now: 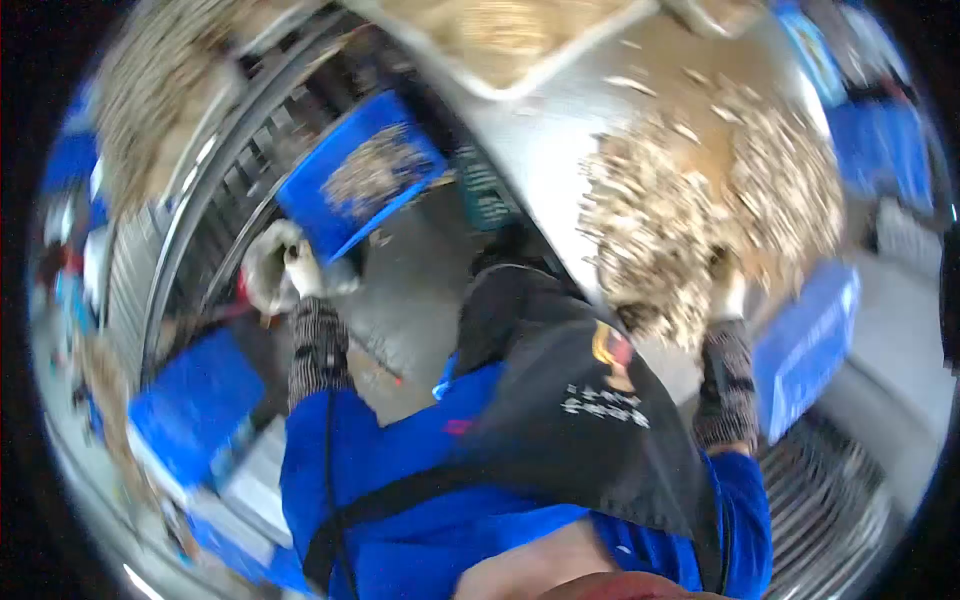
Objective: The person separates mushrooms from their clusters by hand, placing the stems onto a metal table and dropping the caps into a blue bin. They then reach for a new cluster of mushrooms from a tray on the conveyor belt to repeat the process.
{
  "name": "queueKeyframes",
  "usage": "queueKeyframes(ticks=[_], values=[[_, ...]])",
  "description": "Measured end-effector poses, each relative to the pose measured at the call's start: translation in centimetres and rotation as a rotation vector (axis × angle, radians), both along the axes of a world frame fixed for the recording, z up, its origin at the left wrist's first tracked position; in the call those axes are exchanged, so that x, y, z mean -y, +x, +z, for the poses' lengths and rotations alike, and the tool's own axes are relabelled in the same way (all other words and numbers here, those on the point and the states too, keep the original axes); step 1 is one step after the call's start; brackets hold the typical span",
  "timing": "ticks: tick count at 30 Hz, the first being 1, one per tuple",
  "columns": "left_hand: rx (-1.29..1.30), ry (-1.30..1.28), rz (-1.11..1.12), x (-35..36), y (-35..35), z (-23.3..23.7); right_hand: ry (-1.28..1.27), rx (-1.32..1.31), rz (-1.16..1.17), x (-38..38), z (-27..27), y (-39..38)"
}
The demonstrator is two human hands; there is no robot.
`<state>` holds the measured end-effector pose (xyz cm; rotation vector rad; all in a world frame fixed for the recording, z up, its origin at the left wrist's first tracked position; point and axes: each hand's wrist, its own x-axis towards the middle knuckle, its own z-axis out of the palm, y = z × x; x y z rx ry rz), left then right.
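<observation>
My left hand, in a white glove, is curled at the lower corner of a tilted blue crate that holds pale shell-like pieces; it seems to grip that corner. My right hand, also in a white glove, is pushed into the near edge of a big heap of the same pale pieces on a metal table. Its fingers are hidden in the heap. The whole picture is blurred. I wear a blue jacket with a black apron.
Another blue crate stands low on the left and one more on the right by the table. A metal rack with rails runs along the left. A white tray of pieces sits at the top. Grey floor lies below.
</observation>
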<state>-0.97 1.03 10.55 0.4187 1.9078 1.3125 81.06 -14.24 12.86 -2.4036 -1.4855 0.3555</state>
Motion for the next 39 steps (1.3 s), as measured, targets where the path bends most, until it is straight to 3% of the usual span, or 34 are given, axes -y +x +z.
queueKeyframes(ticks=[1,2,4,5,6,7,8,10,11,12,13,14,15,17,18,19,22,23,25,27,29,30,31,33,34,35,37,39], values=[[-0.573,-0.137,-0.272,-0.4,2.5,-2.8,-0.123,0.277,0.162,-1.1,5.7,-4.4],[-0.605,0.035,-0.393,-0.8,6.6,-4.7,-0.059,0.031,-0.083,-1.1,6.1,-5.7],[-0.503,0.135,-0.657,-1.7,18.1,-0.5,0.178,-0.526,-0.444,-0.7,5.2,-5.7],[-0.405,0.241,-0.69,-1.7,22.7,-0.9,0.338,-0.835,-0.555,-0.3,4.2,-5.8],[-0.356,0.266,-0.814,-1.9,26.9,-0.1,0.335,-0.859,-0.612,-0.4,6.4,-7.7],[-0.396,0.267,-0.898,-1.8,30.6,0.5,0.304,-0.756,-0.589,1.4,2.6,-5.1],[-0.385,0.309,-0.934,-2.3,33.7,-1.7,0.297,-0.751,-0.584,2.5,1.5,-4.4],[-0.618,0.364,-1.077,-3.2,39.1,1.7,0.29,-0.751,-0.679,3.6,1.0,-4.2],[-0.806,0.633,-1.146,-4.1,41.0,1.5,0.372,-0.613,-0.615,4.0,0.6,-4.7],[-0.893,0.715,-1.26,-5.0,42.8,1.8,0.329,-0.728,-0.671,3.4,3.5,-6.7],[-0.979,0.794,-1.375,-5.6,44.4,2.4,0.282,-0.844,-0.726,2.6,6.8,-8.4],[-1.007,0.829,-1.52,-6.3,45.7,4.0,0.34,-0.936,-0.727,3.1,5.9,-8.1],[-1.034,0.863,-1.667,-7.0,46.9,5.3,0.297,-0.862,-0.674,2.5,9.3,-9.7],[-1.146,0.939,-1.786,-8.0,48.5,4.8,0.251,-0.717,-0.654,2.8,9.0,-9.8],[-1.155,0.939,-1.853,-9.0,49.2,4.0,0.249,-0.977,-0.737,3.2,7.2,-8.9],[-1.162,0.937,-1.921,-9.6,49.8,3.2,0.258,-0.943,-0.591,3.8,3.6,-7.2],[-1.32,0.835,-2.038,-10.2,51.7,4.8,0.009,-0.816,-0.455,2.7,4.1,-6.7],[-1.324,0.839,-2.044,-10.5,51.9,4.2,0.072,-0.647,-0.459,1.2,7.0,-7.3],[-1.157,0.971,-2.053,-11.6,51.9,2.7,0.171,-0.479,-0.229,0.5,4.8,-1.6],[-1.2,0.918,-2.064,-12.6,52.1,3.1,1.004,-1.725,-0.754,-3.2,2.0,4.0],[-1.004,0.908,-2.011,-13.4,51.6,3.0,0.915,-1.528,-0.551,-5.3,2.4,6.1],[-0.792,0.802,-1.953,-13.8,52.0,3.0,0.968,-1.838,-0.448,-5.6,2.8,5.5],[-0.795,0.798,-1.951,-13.9,52.1,3.7,0.901,-1.484,-0.974,-7.3,3.0,2.6],[-0.464,0.46,-1.654,-13.6,51.9,6.1,0.65,-1.284,-0.567,-7.2,-2.1,-0.6],[-0.254,0.441,-1.529,-14.3,51.9,4.0,0.567,-1.257,-0.558,-8.0,0.0,-3.9],[-0.255,0.434,-1.529,-14.3,52.0,4.9,0.483,-1.231,-0.551,-9.1,3.4,-7.5],[0.284,0.118,-1.27,-13.6,52.3,8.4,0.313,-1.133,-0.382,-9.9,5.9,-10.7],[0.277,0.112,-1.321,-12.9,52.6,8.6,0.194,-1.1,-0.37,-11.2,8.6,-13.0]])
